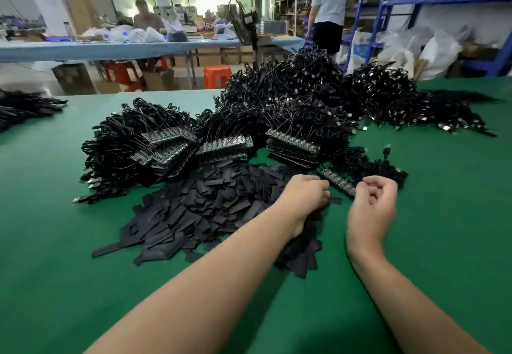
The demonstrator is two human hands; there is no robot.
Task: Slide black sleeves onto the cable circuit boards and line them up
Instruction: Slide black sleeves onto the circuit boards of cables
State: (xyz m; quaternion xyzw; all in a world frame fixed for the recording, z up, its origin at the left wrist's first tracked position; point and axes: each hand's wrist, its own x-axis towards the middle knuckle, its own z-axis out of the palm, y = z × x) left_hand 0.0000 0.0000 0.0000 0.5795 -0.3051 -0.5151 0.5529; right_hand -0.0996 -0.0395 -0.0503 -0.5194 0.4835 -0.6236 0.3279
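Observation:
A heap of flat black sleeves [210, 209] lies on the green table [69, 256] in front of me. Behind it stand stacked rows of circuit boards [292, 143] with black cables attached. A single row of circuit boards [336, 179] lies at the heap's right edge. My left hand [304, 197] rests on the heap and pinches one black sleeve [335, 200], whose end sticks out past the fingertips. My right hand [372, 201] is curled, its thumb and forefinger closing on the near end of that single row. Motion blurs this hand a little.
A tall pile of black cables [318, 90] fills the back of the table, with more bundles [25, 107] at the far left. A floor fan [245, 25], an orange stool [217, 75], blue shelving [415, 4] and two people stand beyond the table.

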